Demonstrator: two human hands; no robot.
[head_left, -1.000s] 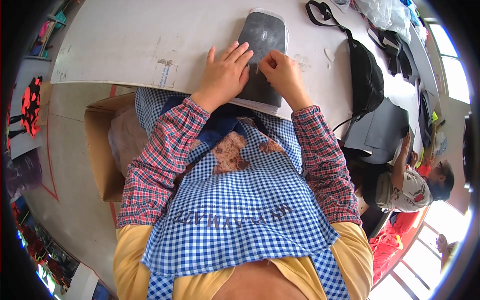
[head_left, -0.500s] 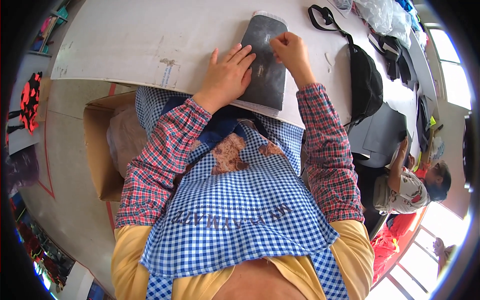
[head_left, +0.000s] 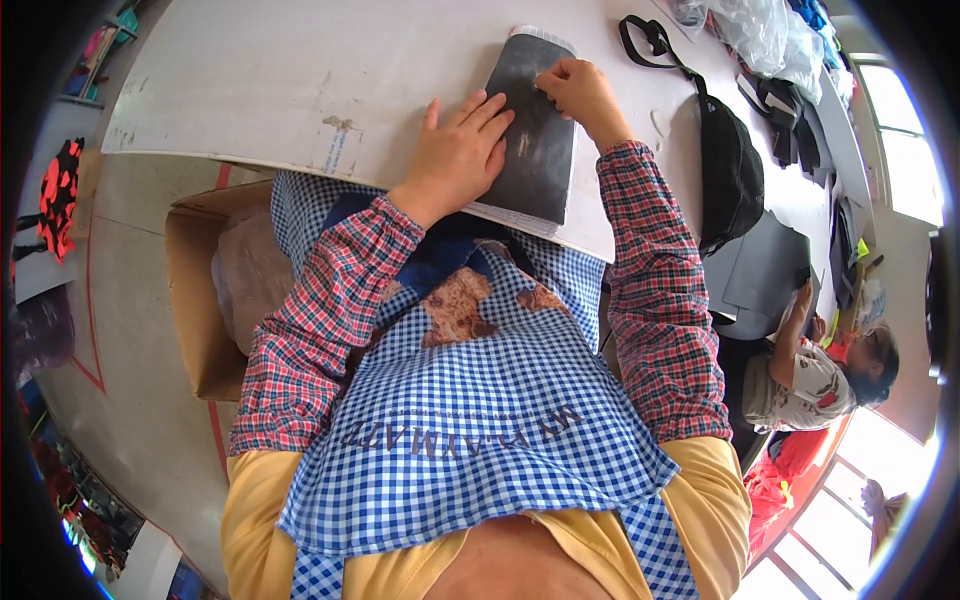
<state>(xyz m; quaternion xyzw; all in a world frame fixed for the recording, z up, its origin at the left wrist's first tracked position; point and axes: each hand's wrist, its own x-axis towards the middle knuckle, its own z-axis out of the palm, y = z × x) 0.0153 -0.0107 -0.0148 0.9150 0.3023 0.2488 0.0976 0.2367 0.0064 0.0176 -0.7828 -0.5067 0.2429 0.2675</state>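
A long black sheet (head_left: 538,175) with pale smudges lies on the white table, on a stack whose light edges show at its far and near ends. My left hand (head_left: 450,158) rests on its left side, fingers spread and stretched out. Over the sheet's right half is my right hand (head_left: 583,95), thumb and fingers pinched together at the surface. Whatever is between those fingertips is too small to make out. Whitish marks show on the black surface beside and below the pinch.
A black waist bag (head_left: 728,175) with its strap lies to the right. Clear plastic bags (head_left: 765,40) and black pieces fill the far right. A co-worker (head_left: 815,385) handles dark sheets (head_left: 765,270) there. An open cardboard box (head_left: 200,300) stands below the table at left.
My right hand has shifted slightly, its pinched fingers staying at the black sheet. My left hand stays spread in nearly the same place.
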